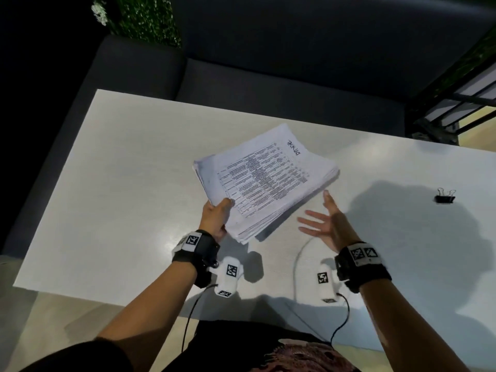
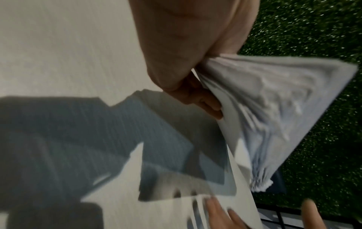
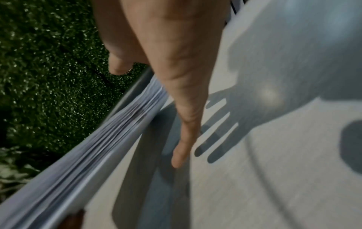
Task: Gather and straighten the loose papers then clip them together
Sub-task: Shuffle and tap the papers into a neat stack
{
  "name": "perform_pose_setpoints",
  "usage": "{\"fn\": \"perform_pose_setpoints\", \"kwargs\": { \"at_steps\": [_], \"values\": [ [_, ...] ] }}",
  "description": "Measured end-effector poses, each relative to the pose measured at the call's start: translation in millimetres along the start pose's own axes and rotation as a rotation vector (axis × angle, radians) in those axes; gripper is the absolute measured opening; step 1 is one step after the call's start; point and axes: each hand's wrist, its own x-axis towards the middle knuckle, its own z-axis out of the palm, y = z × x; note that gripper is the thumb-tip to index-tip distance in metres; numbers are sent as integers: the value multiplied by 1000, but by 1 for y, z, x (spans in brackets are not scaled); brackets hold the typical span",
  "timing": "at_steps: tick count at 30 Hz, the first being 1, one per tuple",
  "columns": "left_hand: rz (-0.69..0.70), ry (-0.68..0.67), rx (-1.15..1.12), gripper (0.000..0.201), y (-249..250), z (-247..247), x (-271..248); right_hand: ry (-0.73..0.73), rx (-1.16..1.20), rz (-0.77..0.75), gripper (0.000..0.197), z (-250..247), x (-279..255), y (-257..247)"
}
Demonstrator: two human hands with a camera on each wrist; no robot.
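Note:
A thick stack of printed papers (image 1: 265,175) hangs tilted above the white table (image 1: 120,170), its sheets fanned unevenly along the near edge. My left hand (image 1: 216,216) grips the stack's near left corner, thumb on top and fingers under it. The left wrist view shows the paper stack (image 2: 274,111) pinched in my left hand (image 2: 195,86). My right hand (image 1: 322,221) is open with fingers spread, just right of the stack and holding nothing. The right wrist view shows my right hand (image 3: 176,96) beside the paper stack's edge (image 3: 109,139). A black binder clip (image 1: 445,196) lies at the far right of the table.
A dark sofa (image 1: 268,76) stands behind the table's far edge. A green hedge wall (image 1: 147,17) is at the back left and a black railing (image 1: 456,103) at the back right. Cables (image 1: 341,326) run from the wrist cameras over the near table edge.

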Motion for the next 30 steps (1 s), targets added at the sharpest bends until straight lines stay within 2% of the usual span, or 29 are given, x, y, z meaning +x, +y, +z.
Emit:
{"fn": "perform_pose_setpoints", "kwargs": {
  "at_steps": [2, 5, 6, 8, 9, 11, 13, 14, 16, 20, 22, 25, 28, 30],
  "values": [
    [-81, -14, -100, 26, -10, 7, -10, -115, 111, 41, 91, 23, -6, 9],
    [-103, -64, -166, 23, -25, 16, -22, -102, 181, -89, 49, 48, -7, 7],
    [-116, -89, -177, 25, -30, 18, -27, -47, 178, -132, 46, 50, -3, 6],
    [-151, -143, -175, 30, -38, 15, -32, 75, 90, -206, 47, 46, 3, 0],
    [-168, -189, -181, 31, -41, 11, -32, 90, 38, -238, 49, 41, 4, -2],
    [-173, -282, -293, 39, -41, -1, -27, 73, -31, -286, 49, 33, 3, -7],
    [-161, -301, -407, 49, -33, -13, -17, 59, -78, -364, 45, 28, -2, -15],
    [-136, -284, -380, 49, -26, -19, -10, 36, -100, -405, 46, 27, -6, -20],
    [-47, -286, -155, 46, -6, -28, 2, -24, -174, -468, 58, 25, -15, -33],
    [-4, -496, 245, 48, 43, -23, 10, -81, -375, -588, 56, 25, -27, -64],
    [71, -499, 326, 49, 68, -5, 8, -122, -473, -624, 54, 31, -30, -78],
    [312, -354, 288, 48, 102, 31, 6, -121, -566, -658, 54, 51, -39, -91],
    [571, -224, 226, 52, 115, 58, -6, -16, -595, -789, 48, 71, -51, -92],
    [758, -178, 186, 47, 112, 67, -23, 87, -593, -884, 42, 80, -60, -87]
  ]
}}
